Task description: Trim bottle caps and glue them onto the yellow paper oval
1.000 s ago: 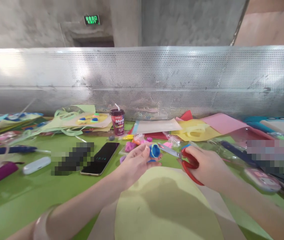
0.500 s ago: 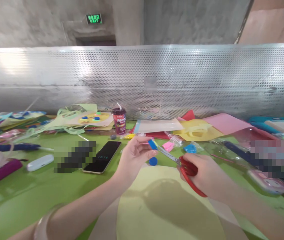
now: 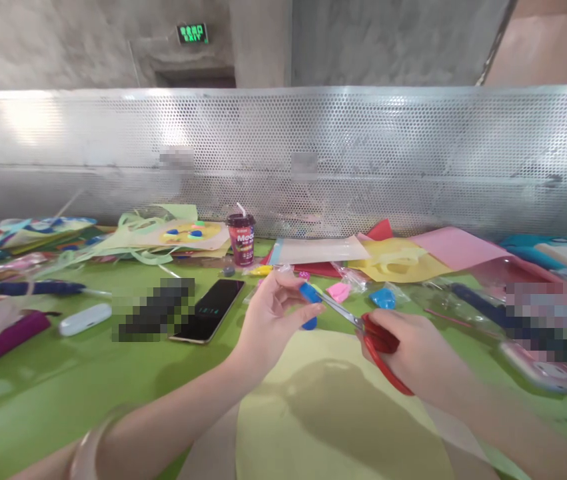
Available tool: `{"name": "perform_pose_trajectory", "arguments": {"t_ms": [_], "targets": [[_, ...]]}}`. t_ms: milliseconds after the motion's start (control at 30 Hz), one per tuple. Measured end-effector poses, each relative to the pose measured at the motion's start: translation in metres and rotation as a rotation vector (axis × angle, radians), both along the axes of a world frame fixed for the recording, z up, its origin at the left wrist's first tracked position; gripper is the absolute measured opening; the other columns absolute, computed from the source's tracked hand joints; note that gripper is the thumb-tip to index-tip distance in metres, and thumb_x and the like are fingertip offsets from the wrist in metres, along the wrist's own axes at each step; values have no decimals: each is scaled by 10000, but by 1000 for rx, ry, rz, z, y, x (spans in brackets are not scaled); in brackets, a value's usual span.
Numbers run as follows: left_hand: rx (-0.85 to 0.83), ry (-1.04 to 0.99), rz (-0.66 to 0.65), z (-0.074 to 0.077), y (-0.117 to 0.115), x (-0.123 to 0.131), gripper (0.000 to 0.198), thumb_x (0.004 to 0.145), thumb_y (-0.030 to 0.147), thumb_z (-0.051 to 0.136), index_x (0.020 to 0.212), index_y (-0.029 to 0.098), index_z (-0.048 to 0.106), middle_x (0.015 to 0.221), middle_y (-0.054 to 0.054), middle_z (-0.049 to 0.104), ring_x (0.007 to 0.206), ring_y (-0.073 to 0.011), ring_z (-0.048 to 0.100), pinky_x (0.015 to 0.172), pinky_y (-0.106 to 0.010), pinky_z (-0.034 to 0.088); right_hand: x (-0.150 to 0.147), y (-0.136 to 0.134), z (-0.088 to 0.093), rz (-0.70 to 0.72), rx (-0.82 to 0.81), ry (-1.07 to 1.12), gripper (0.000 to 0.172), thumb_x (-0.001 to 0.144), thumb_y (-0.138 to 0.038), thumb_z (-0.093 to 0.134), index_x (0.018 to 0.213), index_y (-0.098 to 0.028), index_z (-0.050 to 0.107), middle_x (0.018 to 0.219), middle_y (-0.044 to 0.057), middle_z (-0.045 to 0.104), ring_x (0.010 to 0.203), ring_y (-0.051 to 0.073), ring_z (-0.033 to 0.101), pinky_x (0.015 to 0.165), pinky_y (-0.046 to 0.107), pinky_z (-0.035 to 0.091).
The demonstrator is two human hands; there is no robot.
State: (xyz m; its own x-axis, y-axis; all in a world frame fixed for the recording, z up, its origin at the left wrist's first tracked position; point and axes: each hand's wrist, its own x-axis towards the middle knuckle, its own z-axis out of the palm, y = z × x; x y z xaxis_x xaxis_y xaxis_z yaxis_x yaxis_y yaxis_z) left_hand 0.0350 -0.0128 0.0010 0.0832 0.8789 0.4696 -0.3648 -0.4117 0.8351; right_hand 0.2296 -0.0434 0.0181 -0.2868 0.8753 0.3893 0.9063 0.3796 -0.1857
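Note:
Between the thumb and fingers of my left hand [image 3: 273, 313] is a small piece of blue clay [image 3: 308, 291]. My right hand [image 3: 408, 340] grips a pair of scissors [image 3: 339, 309] by the red handles, one loop hanging below the fingers. The silver blades point left, their tips at the blue piece; whether they cut into it I cannot tell. Just under my left fingertips a blue disc [image 3: 309, 323] lies on the green table, partly covered by the thumb. A large pale yellow paper shape [image 3: 333, 427] spreads below both hands, shaded by them, on top of a whitish sheet.
A black phone [image 3: 208, 312] and a white case [image 3: 86, 320] lie to the left. Farther back stands a purple drink cup [image 3: 242, 239] with a straw. Pink clay [image 3: 338, 291], a blue clay packet [image 3: 384, 298] and coloured papers [image 3: 456, 248] lie behind my right hand. A perforated metal barrier [image 3: 388, 160] rises beyond.
The blue piece has turned a little and its yellow-green side no longer shows plainly. My left thumb now covers part of the blue disc. The whole view has shifted slightly.

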Motion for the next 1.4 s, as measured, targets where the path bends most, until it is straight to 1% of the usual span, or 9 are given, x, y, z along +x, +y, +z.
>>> {"name": "perform_pose_trajectory", "arguments": {"t_ms": [267, 367, 567, 733, 833, 900, 967, 1133, 1400], "targets": [[15, 13, 35, 0, 0, 0, 314, 616, 125, 719, 767, 190, 453, 819, 26, 589, 744, -91, 570, 717, -253, 458, 0, 0, -2, 7, -9, 38, 170, 692, -169, 423, 543, -218, 357, 506, -12, 479, 442, 117, 413, 453, 249, 315], [39, 24, 23, 0, 1, -1, 294, 641, 120, 704, 799, 197, 468, 846, 18, 606, 796, -104, 578, 749, -265, 456, -2, -4, -1, 22, -182, 183, 190, 714, -193, 405, 534, -215, 350, 496, -13, 472, 451, 116, 425, 443, 244, 345], [-12, 3, -40, 2, 1, -2, 263, 677, 112, 682, 819, 207, 483, 860, 23, 627, 809, -93, 587, 733, -241, 463, -9, -10, 8, 48, -697, 601, 185, 729, -313, 472, 590, -194, 442, 503, -60, 429, 408, 74, 416, 451, 245, 474], [-28, 14, -80, 5, -4, 0, 263, 649, 103, 700, 810, 193, 513, 877, 17, 624, 829, -103, 596, 770, -262, 473, -8, -9, 12, 42, -816, 604, 255, 764, -320, 486, 561, -192, 400, 412, -81, 383, 342, 67, 447, 378, 181, 400], [-95, 24, -102, 6, -6, 1, 265, 642, 128, 710, 817, 185, 520, 880, 8, 625, 776, -98, 593, 710, -252, 483, -3, -8, 13, 85, -849, 606, 218, 771, -320, 489, 602, -193, 433, 406, -85, 379, 345, 73, 435, 387, 193, 406], [-117, 22, -84, 6, -6, 1, 263, 648, 139, 707, 821, 187, 514, 865, 8, 629, 755, -96, 592, 677, -241, 479, 1, -7, 16, 130, -807, 649, 208, 774, -309, 471, 607, -198, 416, 463, -79, 386, 387, 72, 420, 431, 219, 435], [-95, 20, -47, 5, -4, -1, 268, 644, 132, 709, 813, 190, 508, 849, 13, 633, 755, -95, 595, 678, -236, 476, 3, -6, 18, 156, -668, 611, 204, 758, -279, 464, 591, -204, 372, 511, -68, 391, 441, 77, 401, 468, 232, 422], [-39, 19, 3, 3, -1, -2, 280, 634, 128, 716, 814, 193, 511, 837, 21, 632, 747, -92, 597, 695, -238, 474, 4, -2, 14, 68, -178, 146, 254, 732, -257, 474, 556, -217, 294, 506, -52, 375, 487, 107, 331, 456, 249, 306], [0, 19, 5, 2, -2, -1, 294, 619, 122, 712, 821, 188, 508, 883, -8, 624, 784, -128, 596, 717, -281, 479, 2, -1, 5, 38, -116, 62, 168, 700, -136, 415, 552, -212, 394, 529, -11, 506, 489, 120, 449, 466, 248, 332]]}}
